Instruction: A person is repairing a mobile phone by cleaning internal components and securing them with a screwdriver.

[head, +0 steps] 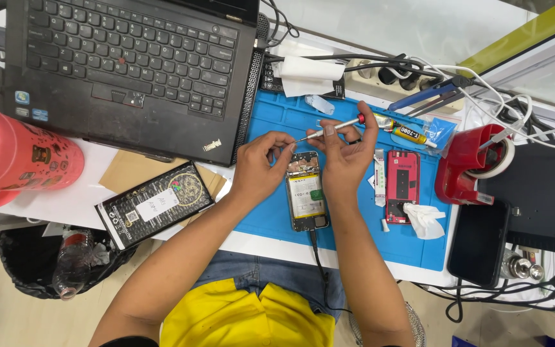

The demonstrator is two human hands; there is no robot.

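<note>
1. Right hand point(345, 154): I see its fingers clenched round a thin screwdriver point(335, 128), grey shaft with a red collar, held nearly level, tip pointing to the left hand.
2. Left hand point(258, 164): fingers pinched together at the screwdriver's tip; whether they grip a screw there I cannot tell, too small.
3. Both hands sit over the top end of an opened phone point(306, 193), back cover off, battery showing, lying flat on the blue mat point(271, 212). A dark cable runs from its lower end off the counter's point(85, 193) near edge.
4. On the mat, right of the phone: a red phone back point(403, 183), a white wipe point(424, 218) touching its lower corner, a glue tube point(406, 132) above.
5. Beyond the mat, right: red tape dispenser point(467, 164), a dark phone point(480, 241) face up.
6. Left: black laptop point(130, 71), black box point(152, 202), pink bottle point(14, 157).
</note>
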